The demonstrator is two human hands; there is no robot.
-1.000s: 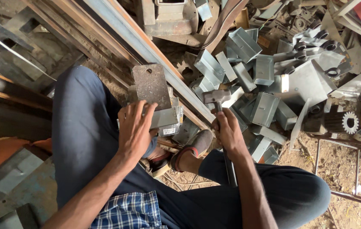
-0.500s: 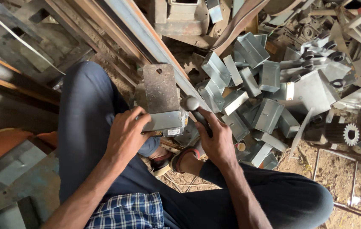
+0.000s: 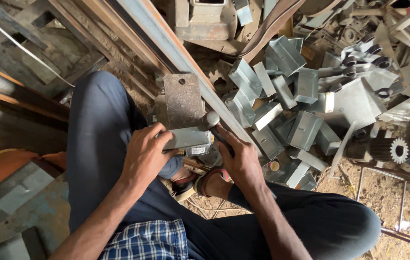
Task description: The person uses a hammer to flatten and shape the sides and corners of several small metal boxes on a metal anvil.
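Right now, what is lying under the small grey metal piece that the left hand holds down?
The grey metal piece rests on a rusty flat plate with a hole near its far end. The left hand covers the piece's near end, so what lies beneath there cannot be seen.

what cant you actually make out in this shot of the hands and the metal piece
Head view, the only one:
- Hammer handle: wrapped by the right hand, so its length is hidden.
- Folded metal piece: the left hand covers its left end.
- Rusty plate: its lower edge is hidden behind the piece.
- Pile of metal channels: overlapping, uncountable.
- Small label on the piece: too small to read.
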